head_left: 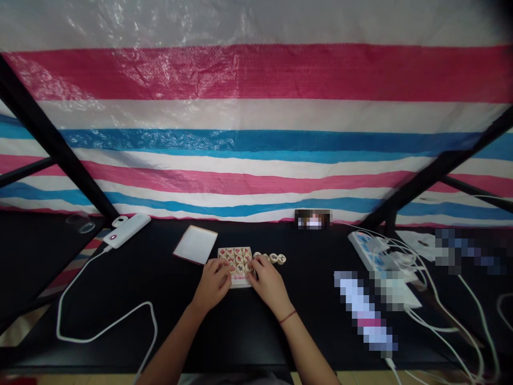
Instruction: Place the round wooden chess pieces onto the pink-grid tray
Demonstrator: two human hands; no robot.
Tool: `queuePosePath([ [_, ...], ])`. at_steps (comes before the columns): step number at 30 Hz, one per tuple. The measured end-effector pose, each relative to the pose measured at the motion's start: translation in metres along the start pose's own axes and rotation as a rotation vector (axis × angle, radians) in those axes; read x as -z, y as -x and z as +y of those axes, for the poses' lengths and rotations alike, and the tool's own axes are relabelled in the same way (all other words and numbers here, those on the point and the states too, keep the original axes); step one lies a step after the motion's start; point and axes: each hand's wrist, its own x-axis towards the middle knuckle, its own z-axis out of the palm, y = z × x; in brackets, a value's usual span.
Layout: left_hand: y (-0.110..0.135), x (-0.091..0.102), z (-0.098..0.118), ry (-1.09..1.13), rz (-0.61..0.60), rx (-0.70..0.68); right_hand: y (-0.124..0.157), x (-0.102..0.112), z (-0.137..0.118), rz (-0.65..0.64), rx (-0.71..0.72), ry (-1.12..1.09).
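Recording a seated view down onto a black table (132,278): a shallow pale tray (241,285) sits near the middle of the table's far half, holding round wooden chess pieces (236,260) packed in rows, with red marks on the faces in view. A short line of loose pieces (273,258) lies on the table just beyond the tray's right corner, outside the tray, the nearest ones touching or almost touching the right hand's fingers. Left hand (212,284) is over the tray's left side, fingers (225,269) curled down onto the pieces. Right hand (269,283), with a red cord (287,316) at the wrist, is over the right side, fingertips (253,264) on the pieces. Both hands are close together; whether either pinches a piece cannot be told. A flat white box lid (195,244) with a red edge lies just left of the tray. Further off: white power strip (364,251) with tangled cables (441,305), white power bank (127,231), striped tarp (256,144) behind.
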Motion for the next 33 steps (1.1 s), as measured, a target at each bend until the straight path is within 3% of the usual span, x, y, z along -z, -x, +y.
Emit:
queuePosePath([
  [5,0.000,0.000,-0.002,0.067,0.034,0.023,-0.012,0.017,0.016,0.056,-0.013,0.046],
  [11,-0.001,0.000,-0.002,0.083,0.043,0.027,-0.022,0.031,0.037,-0.194,-0.137,0.203],
  [15,-0.001,0.001,-0.002,0.089,0.030,0.031,-0.025,0.033,0.044,-0.248,-0.148,0.255],
  [24,-0.002,0.001,-0.001,0.097,0.048,0.049,-0.033,0.038,0.041,-0.312,-0.126,0.319],
  [33,-0.001,0.001,-0.002,0.078,0.007,0.067,-0.047,0.021,0.025,-0.358,-0.103,0.302],
])
